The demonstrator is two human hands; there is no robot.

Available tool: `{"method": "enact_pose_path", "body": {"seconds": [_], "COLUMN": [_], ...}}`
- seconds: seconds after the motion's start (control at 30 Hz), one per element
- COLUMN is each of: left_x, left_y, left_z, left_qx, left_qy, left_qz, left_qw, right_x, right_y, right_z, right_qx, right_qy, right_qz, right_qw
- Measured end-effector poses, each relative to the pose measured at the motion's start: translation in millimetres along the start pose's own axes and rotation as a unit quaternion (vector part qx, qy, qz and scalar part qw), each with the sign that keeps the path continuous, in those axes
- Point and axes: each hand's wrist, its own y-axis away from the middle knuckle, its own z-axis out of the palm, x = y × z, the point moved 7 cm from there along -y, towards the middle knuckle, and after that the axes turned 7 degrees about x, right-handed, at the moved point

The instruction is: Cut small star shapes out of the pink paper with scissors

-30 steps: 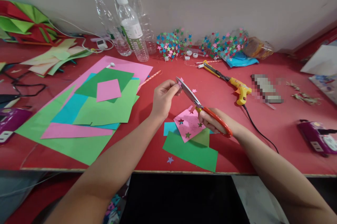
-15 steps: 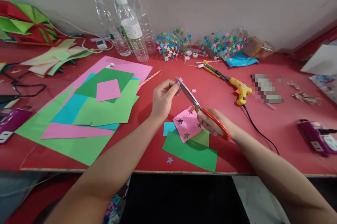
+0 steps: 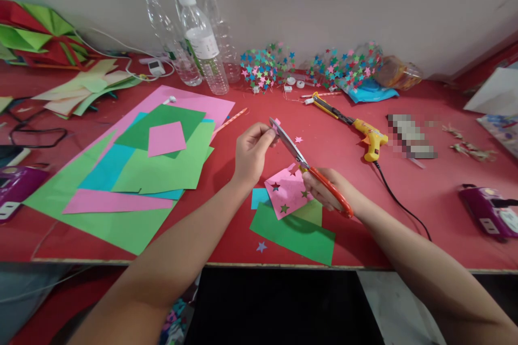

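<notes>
My left hand (image 3: 251, 151) pinches a small pink paper piece (image 3: 277, 123), mostly hidden by my fingers and the blades. Scissors (image 3: 329, 189) with red-orange handles are gripped in my right hand (image 3: 328, 185), their blades reaching up and left to that piece. Below them lies a pink paper sheet (image 3: 286, 194) with star-shaped holes, resting on a dark green paper strip (image 3: 297, 234) and a small blue paper (image 3: 259, 198). One pink paper star (image 3: 298, 140) lies behind the blades. Near the table's front edge is a lilac star (image 3: 261, 247).
Large coloured paper sheets (image 3: 109, 226) overlap at the left on the red table (image 3: 226, 215). Several clear bottles (image 3: 206, 53) stand by the wall, beside clusters of coloured stars (image 3: 265, 67). Rightward lie a box cutter (image 3: 324, 106), a yellow glue gun (image 3: 370, 137) and a purple device (image 3: 488, 210).
Both hands, the pink piece and the scissors stay almost where they were. The pink sheet with star holes has shifted very slightly left; the view itself has barely moved.
</notes>
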Motion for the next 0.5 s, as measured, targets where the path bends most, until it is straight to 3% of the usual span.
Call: {"method": "enact_pose_path", "body": {"seconds": [0.33,0.43,0.5], "left_x": [-9,-11,-10], "left_y": [3,1,2], "left_z": [-1.4,1.3,8.3], "left_qx": [0.02,-0.005,-0.053], "left_qy": [0.039,0.019,-0.018], "left_qz": [-0.023,-0.031,-0.027], "left_qw": [0.999,0.999,0.998], "right_x": [-6,-2,0], "right_y": [-2,-7,-10], "right_z": [-4,-14,-26], "right_qx": [0.021,0.061,0.113], "right_qy": [0.014,-0.001,-0.002], "right_qz": [0.002,-0.01,-0.02], "right_qw": [1.0,0.998,0.993]}}
